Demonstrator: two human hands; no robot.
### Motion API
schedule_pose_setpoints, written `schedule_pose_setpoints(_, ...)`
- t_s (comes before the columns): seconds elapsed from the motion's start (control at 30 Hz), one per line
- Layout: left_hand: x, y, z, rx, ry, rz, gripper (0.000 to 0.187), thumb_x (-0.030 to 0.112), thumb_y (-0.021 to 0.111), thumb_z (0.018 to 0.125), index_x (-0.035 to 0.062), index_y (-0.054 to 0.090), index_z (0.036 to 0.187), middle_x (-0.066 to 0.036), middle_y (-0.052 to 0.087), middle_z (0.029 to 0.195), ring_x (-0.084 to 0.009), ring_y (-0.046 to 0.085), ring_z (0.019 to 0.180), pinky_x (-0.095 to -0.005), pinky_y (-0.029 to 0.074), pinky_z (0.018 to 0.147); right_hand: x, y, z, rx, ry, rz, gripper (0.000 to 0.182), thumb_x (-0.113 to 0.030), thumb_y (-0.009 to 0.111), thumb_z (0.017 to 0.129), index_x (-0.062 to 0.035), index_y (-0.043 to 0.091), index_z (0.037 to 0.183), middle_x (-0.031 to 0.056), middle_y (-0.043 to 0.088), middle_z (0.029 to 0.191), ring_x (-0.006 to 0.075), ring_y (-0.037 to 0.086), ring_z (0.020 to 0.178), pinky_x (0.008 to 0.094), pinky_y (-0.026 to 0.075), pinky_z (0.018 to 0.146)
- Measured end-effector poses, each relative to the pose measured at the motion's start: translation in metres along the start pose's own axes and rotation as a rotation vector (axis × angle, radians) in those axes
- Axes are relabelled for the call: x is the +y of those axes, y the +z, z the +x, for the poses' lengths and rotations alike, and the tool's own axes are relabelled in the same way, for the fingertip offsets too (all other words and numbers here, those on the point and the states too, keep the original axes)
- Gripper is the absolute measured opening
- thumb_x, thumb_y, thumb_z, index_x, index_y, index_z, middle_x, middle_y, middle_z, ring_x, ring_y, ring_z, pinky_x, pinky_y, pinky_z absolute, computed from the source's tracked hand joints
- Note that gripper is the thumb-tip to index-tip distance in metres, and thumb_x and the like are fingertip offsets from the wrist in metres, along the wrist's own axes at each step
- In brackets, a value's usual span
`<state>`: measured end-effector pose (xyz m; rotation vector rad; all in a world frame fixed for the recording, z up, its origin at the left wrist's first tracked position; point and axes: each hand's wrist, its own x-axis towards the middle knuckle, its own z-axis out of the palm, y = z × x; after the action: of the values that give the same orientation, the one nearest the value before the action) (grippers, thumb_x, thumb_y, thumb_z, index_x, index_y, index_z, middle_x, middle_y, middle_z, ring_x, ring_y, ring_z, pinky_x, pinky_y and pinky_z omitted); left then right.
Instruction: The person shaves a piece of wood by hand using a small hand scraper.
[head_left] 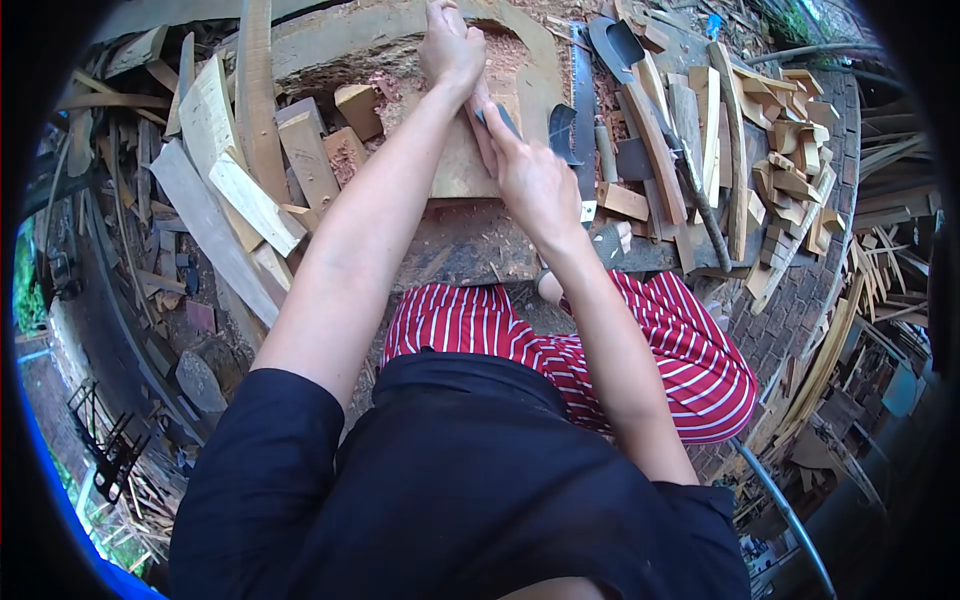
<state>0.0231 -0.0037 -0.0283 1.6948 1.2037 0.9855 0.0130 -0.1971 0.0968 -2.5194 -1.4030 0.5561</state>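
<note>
My left hand (452, 52) is closed on the far end of a reddish wooden piece (484, 142) at the top centre. The piece slants down over a pale wooden block (462, 172) on the workbench. Beside its lower part, my right hand (535, 185) is wrapped round a tool with a dark blade (500, 118); the tool's handle is hidden by my fingers. Just right of this hand lie a curved dark metal tool (565, 135) and a long metal ruler or saw blade (583, 90).
Wood boards (220, 190) lean at the left. Reddish shavings (510, 50) lie on the bench. At the right are a long wooden bar (655, 150), another curved metal blade (615, 45) and a heap of small wood blocks (790, 170).
</note>
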Motion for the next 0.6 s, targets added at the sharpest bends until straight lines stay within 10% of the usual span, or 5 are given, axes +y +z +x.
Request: schedule_pose_setpoints(0.6,-0.012,0.004,0.008,-0.071,0.058,0.156,0.031,0.016,0.056,0.083,0.0109,0.055,0.113,-0.021,0.063,0.102,-0.0441,0.060,0.092,-0.0511,0.048,0.079,0.023,0.019,-0.065,0.016,0.077,0.256,0.051,-0.019,0.055,0.100,-0.0273,0.048,0.150,0.0240,0.066,0.079,0.0427,0.067,0.076,0.0538,0.054,0.070)
